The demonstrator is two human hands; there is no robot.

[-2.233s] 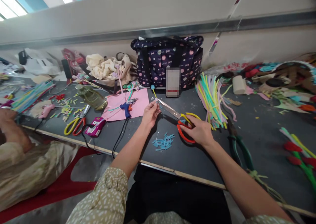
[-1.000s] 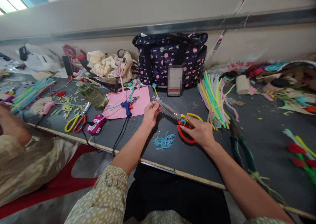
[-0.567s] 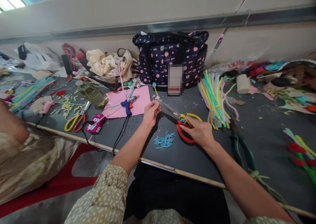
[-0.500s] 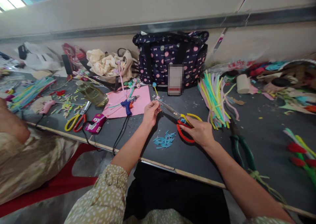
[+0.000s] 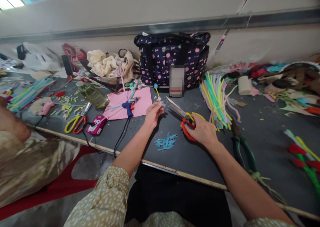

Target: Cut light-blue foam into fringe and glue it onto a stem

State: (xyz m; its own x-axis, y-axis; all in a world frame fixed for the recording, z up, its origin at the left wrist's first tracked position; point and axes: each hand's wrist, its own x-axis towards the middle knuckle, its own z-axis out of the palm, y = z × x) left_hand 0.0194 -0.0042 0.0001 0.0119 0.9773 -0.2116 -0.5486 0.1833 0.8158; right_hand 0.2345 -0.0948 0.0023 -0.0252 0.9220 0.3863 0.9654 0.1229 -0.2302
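- The left hand [image 5: 155, 114] has its grip pinched on a small pale-blue piece [image 5: 163, 103], maybe to hold it steady.
- The right hand [image 5: 204, 131] has its grip wrapped around metal scissors with red and yellow handles [image 5: 180, 111], likely to work the blades.
- Thin blue strips [image 5: 166, 142] lie piled on the dark grey desk [image 5: 212, 165], perhaps for easy reach.
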